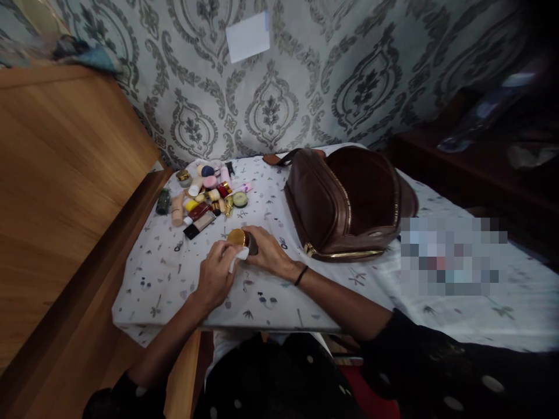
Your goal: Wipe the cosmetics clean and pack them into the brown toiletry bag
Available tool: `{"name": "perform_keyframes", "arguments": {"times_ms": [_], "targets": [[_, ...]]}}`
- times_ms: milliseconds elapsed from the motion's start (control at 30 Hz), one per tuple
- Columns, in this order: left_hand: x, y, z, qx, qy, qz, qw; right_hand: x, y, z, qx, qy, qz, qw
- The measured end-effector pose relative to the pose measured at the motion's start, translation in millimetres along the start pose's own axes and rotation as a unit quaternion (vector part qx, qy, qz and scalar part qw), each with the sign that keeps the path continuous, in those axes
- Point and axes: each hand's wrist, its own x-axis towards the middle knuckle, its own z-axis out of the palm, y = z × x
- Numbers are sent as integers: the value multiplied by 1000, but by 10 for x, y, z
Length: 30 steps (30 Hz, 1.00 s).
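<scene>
Dim, with blurred right edge.

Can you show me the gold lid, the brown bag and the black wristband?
Gold lid [236,237], head view: its top.
Bag [329,209], head view: leather beside the zip.
Wristband [301,275], head view: middle of the band.

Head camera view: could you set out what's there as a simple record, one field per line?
Right hand: the hand grips a gold-topped jar
Left hand: the hand holds a white wipe at the jar
Beyond the hands, to the left: clustered small cosmetics, including tubes and jars
To the right: brown bag, unzipped and open
Surface: white patterned cloth
Behind: patterned wallpaper with a white sheet
</scene>
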Motion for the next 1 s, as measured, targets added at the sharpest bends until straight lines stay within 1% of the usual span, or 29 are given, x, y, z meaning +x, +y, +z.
{"name": "perform_keyframes", "arguments": {"times_ms": [167,267,400,567,667,833,933,1000], "targets": [[159,37,-23,-74,5,-38,997,-5,-4,7,-19,-7,-75,997],[251,7,-32,-106,17,-44,993,-5,-23,6,-24,-10,-95,995],[281,-82,-45,-111,11,-12,994,-6,-27,11,-13,-1,-81,997],[191,-180,-95,-99,-14,54,993,-5,-17,8,13,2,-51,999],[129,-227,-132,-93,-32,79,992,5,-15,-4,30,6,-27,999],[72,-324,-194,-75,-69,83,991,24,-35,-39,49,-11,5,999],[52,-398,-207,-63,-67,65,994,32,-44,-47,50,-19,13,998],[41,-450,-191,-57,-54,46,996,35,-42,-44,50,-19,9,999]]}}
